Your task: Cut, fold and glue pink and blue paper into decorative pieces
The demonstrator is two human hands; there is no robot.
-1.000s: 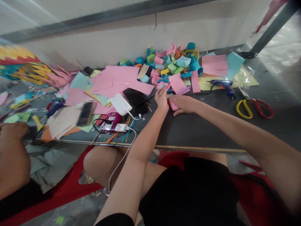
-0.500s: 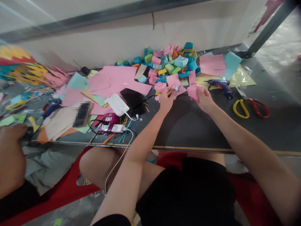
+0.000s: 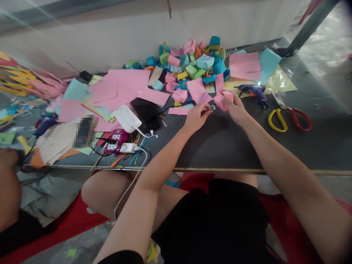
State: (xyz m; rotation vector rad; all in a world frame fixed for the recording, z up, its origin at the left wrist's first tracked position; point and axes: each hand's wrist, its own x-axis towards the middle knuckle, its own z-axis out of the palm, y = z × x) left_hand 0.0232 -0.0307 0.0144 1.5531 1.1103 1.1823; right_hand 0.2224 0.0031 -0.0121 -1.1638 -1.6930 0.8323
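My right hand (image 3: 235,108) pinches a folded pink paper piece (image 3: 220,101) above the dark table. Just left of it, my left hand (image 3: 198,116) has its fingers closed on something small and pale at the fingertips, too small to make out. Flat pink paper (image 3: 197,90) and a pink strip (image 3: 219,83) lie behind the hands. Beyond them is a heap of folded paper pieces (image 3: 190,70) in blue, green, pink and orange.
To the right lie a blue glue gun (image 3: 254,91) and scissors (image 3: 278,120) with red and yellow handles. A white power bank (image 3: 127,118), a purple socket block (image 3: 118,137) and cables are on the left. A person's hand (image 3: 8,161) is at the far left.
My left hand has moved away from the pink papers, over the bare tabletop beside my right hand. The right hand still holds the pink piece. The view has shifted slightly.
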